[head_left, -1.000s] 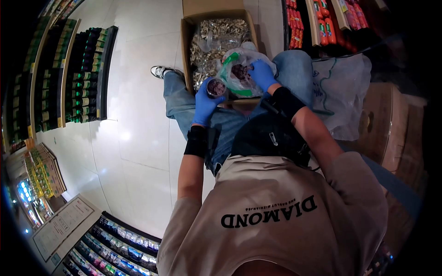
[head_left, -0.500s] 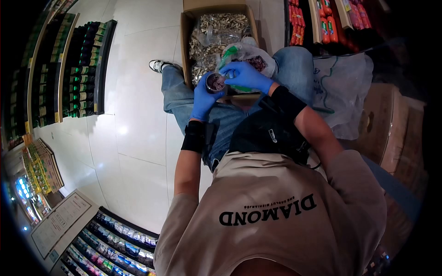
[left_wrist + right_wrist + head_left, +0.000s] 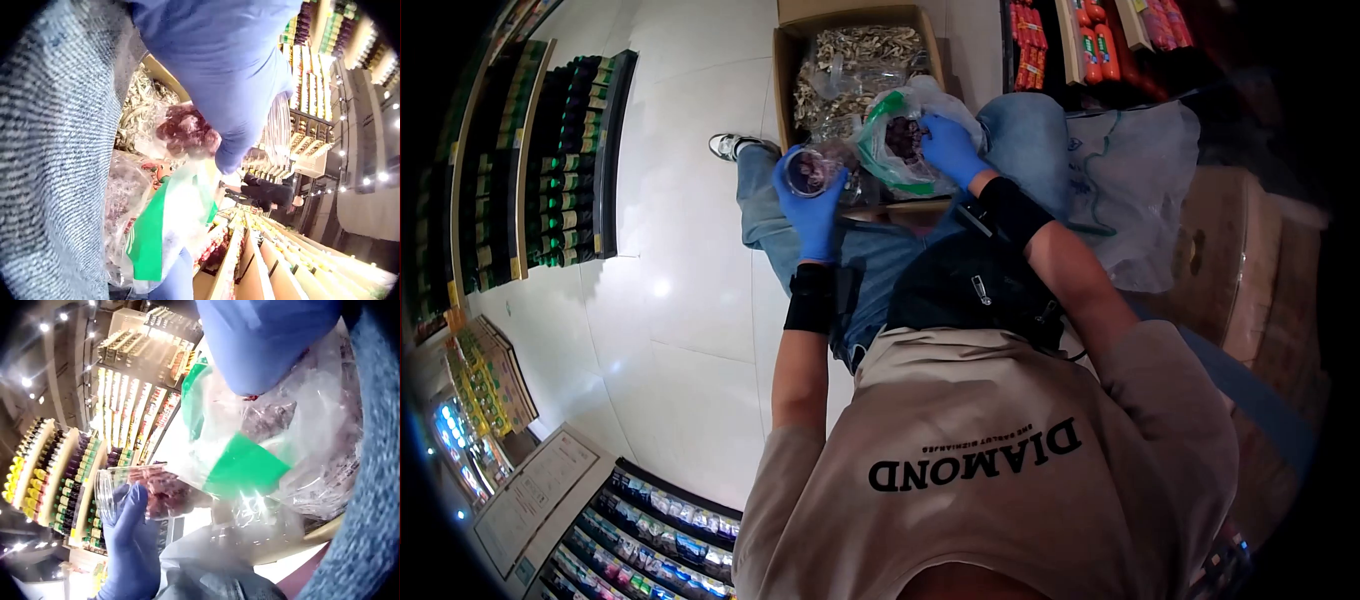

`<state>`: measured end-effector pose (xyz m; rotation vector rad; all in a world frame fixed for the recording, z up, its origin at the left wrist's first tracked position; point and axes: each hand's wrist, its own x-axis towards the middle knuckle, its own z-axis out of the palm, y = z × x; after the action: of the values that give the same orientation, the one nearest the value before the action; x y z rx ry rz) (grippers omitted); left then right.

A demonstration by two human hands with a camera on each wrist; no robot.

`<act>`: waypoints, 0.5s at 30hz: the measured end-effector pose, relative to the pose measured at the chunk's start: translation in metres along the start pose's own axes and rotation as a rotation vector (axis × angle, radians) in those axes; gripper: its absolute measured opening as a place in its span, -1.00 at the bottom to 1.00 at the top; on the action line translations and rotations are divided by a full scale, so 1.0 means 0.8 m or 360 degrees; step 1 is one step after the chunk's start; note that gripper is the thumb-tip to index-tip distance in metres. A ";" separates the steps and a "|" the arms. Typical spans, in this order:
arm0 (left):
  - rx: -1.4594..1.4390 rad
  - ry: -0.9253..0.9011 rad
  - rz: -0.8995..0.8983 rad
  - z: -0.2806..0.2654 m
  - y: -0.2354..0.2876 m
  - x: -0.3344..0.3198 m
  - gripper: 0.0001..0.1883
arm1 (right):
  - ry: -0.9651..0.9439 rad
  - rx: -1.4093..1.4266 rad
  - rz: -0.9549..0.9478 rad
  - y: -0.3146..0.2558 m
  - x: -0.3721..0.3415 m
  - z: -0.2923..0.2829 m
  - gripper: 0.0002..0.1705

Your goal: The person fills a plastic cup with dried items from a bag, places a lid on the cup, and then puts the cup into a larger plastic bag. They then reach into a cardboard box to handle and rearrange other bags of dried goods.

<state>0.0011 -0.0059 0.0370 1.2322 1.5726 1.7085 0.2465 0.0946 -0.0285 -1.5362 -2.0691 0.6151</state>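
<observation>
My gloved left hand (image 3: 808,215) holds a clear plastic jar (image 3: 109,494) by its side, with the open mouth up in the head view. Dark purplish-red dried pieces (image 3: 165,490) lie inside it. To the right, a clear plastic bag (image 3: 870,140) with a green band (image 3: 247,469) stands open, with more of the dark pieces (image 3: 903,140) in it. Over the bag's mouth, my gloved right hand (image 3: 953,152) reaches in from the right, fingertips at the pieces. In the right wrist view its fingertips are partly hidden, and I cannot tell whether they pinch anything.
A cardboard box (image 3: 783,90) holds clear packs of pale dried slices (image 3: 865,50) beyond my knees. Another plastic bag (image 3: 1135,200) lies right of my leg, beside brown cartons (image 3: 1225,260). Shelves with dark bottles (image 3: 565,190) stand left; red packages (image 3: 1100,50) fill shelves at upper right.
My right hand moved from the bag to the jar's mouth, then back right to the bag. The left hand and jar shifted slightly left, away from the bag.
</observation>
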 end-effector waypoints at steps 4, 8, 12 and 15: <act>0.0392 -0.0062 -0.0077 -0.011 -0.015 -0.004 -0.24 | -0.0057 -0.0097 0.0079 -0.006 0.000 -0.002 -0.66; 0.0348 0.0076 0.0152 -0.004 -0.009 0.003 -0.22 | -0.0058 -0.0197 0.0158 -0.016 0.003 -0.004 -0.67; 0.0585 0.0024 0.0085 -0.011 -0.016 -0.001 -0.22 | -0.0252 -0.0205 0.0185 -0.014 0.000 -0.006 -0.71; 0.0449 -0.0041 -0.0092 -0.006 -0.014 -0.001 -0.20 | -0.0135 -0.0196 0.0162 -0.021 0.001 -0.016 -0.75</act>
<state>-0.0049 -0.0070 0.0265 1.3205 1.8624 1.4654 0.2420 0.0919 -0.0084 -1.7211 -2.1374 0.6095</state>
